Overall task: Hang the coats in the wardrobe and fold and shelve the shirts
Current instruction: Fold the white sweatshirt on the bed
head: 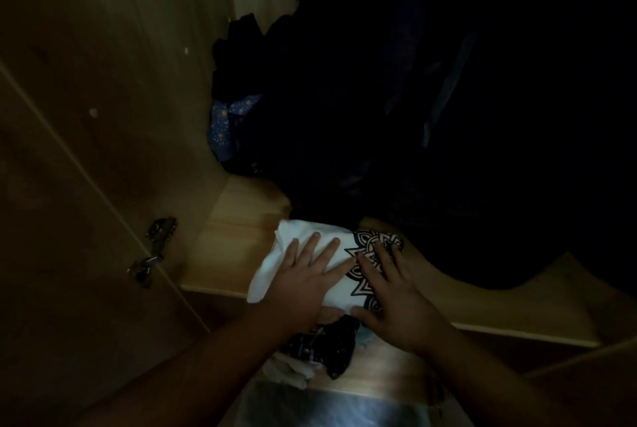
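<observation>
I see both palms flat, fingers straight, on the folded white shirt (310,268) — left hand (303,275) at nine o'clock, right hand (393,292) at three; its long axis runs nine-to-three along the shelf (220,247) edge.

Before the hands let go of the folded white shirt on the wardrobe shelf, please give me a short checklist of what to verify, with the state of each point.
1. Folded white shirt with black mandala print lies on the pale wooden shelf: ok.
2. Shirt fully on the shelf: not ok, its near edge reaches over the front edge.
3. Left hand flat on the shirt, fingers straight: ok.
4. Right hand flat on the print: ok.
5. Room behind the shirt: not ok, dark hanging clothes come down just behind it.
6. Fold neat underneath: cannot tell, hands cover it.
</observation>
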A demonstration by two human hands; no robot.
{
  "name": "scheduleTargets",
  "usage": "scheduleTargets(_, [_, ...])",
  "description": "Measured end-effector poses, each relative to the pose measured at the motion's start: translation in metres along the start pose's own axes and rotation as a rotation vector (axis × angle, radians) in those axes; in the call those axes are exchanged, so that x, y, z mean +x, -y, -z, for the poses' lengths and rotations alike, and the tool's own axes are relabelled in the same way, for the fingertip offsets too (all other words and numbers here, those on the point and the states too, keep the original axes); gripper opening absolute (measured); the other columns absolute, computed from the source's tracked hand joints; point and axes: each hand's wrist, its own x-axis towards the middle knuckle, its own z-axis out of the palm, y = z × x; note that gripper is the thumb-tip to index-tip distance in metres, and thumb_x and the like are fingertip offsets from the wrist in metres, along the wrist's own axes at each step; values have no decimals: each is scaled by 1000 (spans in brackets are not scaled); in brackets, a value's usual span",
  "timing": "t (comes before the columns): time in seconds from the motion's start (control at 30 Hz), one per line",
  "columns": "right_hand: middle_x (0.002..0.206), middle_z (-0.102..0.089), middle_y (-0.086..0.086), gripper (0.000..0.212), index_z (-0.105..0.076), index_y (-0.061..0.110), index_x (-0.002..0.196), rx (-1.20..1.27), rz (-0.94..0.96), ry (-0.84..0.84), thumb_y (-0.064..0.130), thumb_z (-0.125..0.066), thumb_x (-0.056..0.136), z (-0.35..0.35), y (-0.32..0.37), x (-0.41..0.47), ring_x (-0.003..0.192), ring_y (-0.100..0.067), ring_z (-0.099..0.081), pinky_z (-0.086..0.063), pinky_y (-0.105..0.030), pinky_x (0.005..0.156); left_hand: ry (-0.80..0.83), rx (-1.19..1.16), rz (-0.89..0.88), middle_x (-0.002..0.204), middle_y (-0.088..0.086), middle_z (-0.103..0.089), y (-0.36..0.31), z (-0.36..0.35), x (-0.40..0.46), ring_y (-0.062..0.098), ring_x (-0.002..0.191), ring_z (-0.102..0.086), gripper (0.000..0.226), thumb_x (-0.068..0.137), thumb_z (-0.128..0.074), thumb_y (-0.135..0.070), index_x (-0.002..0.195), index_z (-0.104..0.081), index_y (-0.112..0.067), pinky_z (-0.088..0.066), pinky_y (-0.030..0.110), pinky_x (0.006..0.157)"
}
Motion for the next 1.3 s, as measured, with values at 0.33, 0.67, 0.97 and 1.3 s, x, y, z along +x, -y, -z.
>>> scheduleTargets(0.33, [163, 21, -5, 93, 7, 34, 156, -22, 66, 25, 76, -35, 84, -20, 87, 68, 144, -33, 30, -4, -53, 120, 123, 2, 78, 164, -1, -16, 102, 14, -46, 29, 151, -7, 84, 81, -28, -86, 153, -9, -46, -8, 52, 120])
scheduleTargets(0.67, [163, 20, -4, 93, 4, 34, 156, -12, 29, 60, 69, -48, 87, -21, 128, 104, 146, -34, 26, -5, -49, 120, 147, 32, 142, 164, -7, 9, 149, 10, -57, 19, 148, 19, 89, 82, -36, -83, 149, 13, -51, 17, 41, 117])
scheduleTargets(0.97, [165, 2, -1, 77, -2, 31, 157, -103, 76, -29, 51, -44, 96, 6, 126, 61, 151, -29, 5, -8, -45, 121, 162, -13, 195, 163, -2, 21, 109, 37, -71, 15, 140, 31, 92, 86, -46, -71, 152, 13, -43, 18, 43, 118])
scheduleTargets(1.3, [165, -4, -3, 68, -9, 27, 156, -131, -29, -86, 45, -40, 99, 35, 125, -97, 151, -27, 3, -8, -44, 123, 67, -21, 242, 165, -2, 7, 10, 95, -168, 20, 152, 8, 92, 89, -53, -63, 154, 9, -40, 2, 43, 123])
